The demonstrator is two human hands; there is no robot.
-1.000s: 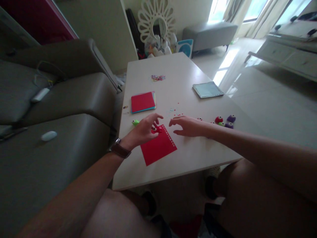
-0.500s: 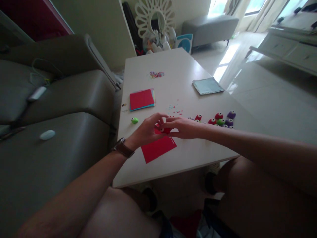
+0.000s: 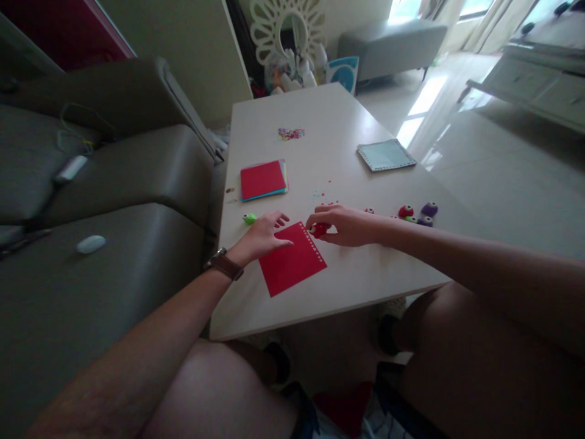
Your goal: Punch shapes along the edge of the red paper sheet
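"That pale counter [image 3: 329, 122] beside the sofa [image 3: 114, 274]: what's hidden from you?"

"Part of the punch cluster [image 3: 406, 211]. The right forearm [image 3: 439, 241] crosses in front, so only a few red, green and purple tops show."

"And the red craft punch [image 3: 321, 230]?"

"At the upper right corner of the red sheet [image 3: 295, 268], by its row of holes. The right hand [image 3: 350, 225] has its grip curled round it, fingers covering much of it; I can't tell whether paper sits in its slot."

"The left hand [image 3: 262, 236]?"

"Grip spread and empty at the sheet's left edge; I can't tell if it touches. It partly blocks a green punch [image 3: 249, 218]."

"Farther off?"

"A paper stack [image 3: 262, 180], blurry confetti [image 3: 291, 133], and pale sheets [image 3: 387, 155] on the right."
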